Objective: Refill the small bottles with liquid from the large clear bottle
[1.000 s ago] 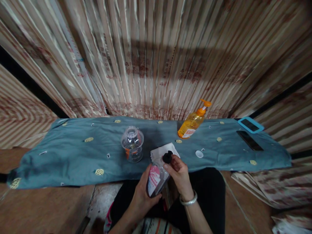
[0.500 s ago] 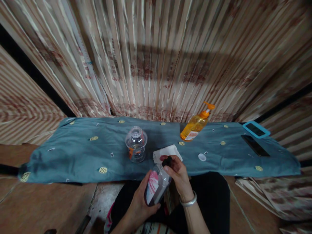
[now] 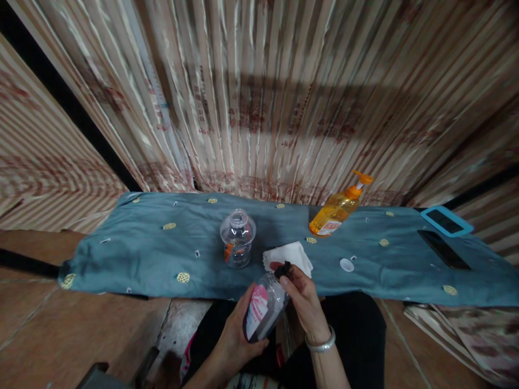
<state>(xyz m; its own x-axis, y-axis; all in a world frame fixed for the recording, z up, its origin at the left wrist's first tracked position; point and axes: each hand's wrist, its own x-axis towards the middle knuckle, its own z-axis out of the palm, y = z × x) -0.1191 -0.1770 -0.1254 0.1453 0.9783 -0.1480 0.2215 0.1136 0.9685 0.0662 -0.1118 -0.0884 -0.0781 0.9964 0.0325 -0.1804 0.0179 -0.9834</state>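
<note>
Since a second ago the view has swung left, and the right hand (image 3: 305, 294) has closed over the black cap (image 3: 283, 268). The left hand (image 3: 239, 324) grips the bottle (image 3: 263, 308), just in front of the white cloth (image 3: 288, 254). Steady the body and turn only the cap. Its pink label is unreadable.

Dim light, edges bowed and blurred, perhaps motion smear
</note>
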